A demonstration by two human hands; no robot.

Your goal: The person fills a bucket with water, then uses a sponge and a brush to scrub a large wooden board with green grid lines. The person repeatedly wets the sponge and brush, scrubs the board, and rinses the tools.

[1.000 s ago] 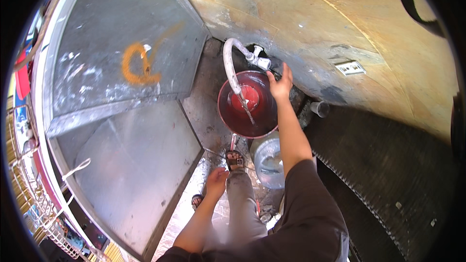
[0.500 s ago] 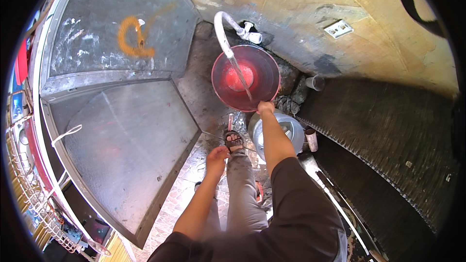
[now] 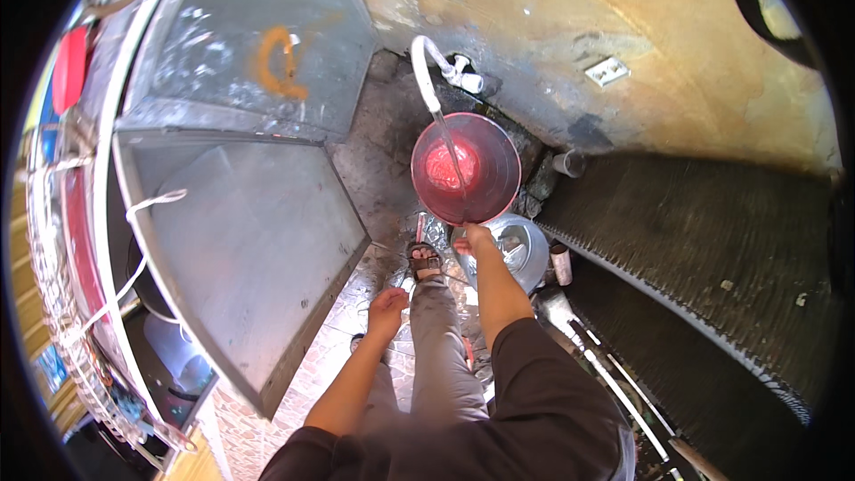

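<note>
A red bucket [image 3: 420, 180] stands under a white curved tap pipe [image 3: 421, 67], and a stream of water runs into it. At the bucket's near rim is my right hand [image 3: 476, 240], its thumb on the rim and its fingers bent beneath the edge. Just below that hand, a round metal basin [image 3: 534, 254] with water and something pale inside sits on the floor. My left hand [image 3: 386, 312] hangs empty beside my trouser leg, fingers loosely curled and touching nothing.
Grey metal panels [image 3: 258, 240] stand on the left. Dark ridged sheets [image 3: 695, 232] slope along the right. A clear cup [image 3: 568, 163] and a brownish cylinder [image 3: 560, 264] lie near the basin. The wall holds a socket [image 3: 608, 71]. My sandalled foot [image 3: 425, 258] is on the wet floor.
The bucket has come slightly nearer to me, with my right hand still at its rim. My left hand has drawn back a little. The view has shifted somewhat.
</note>
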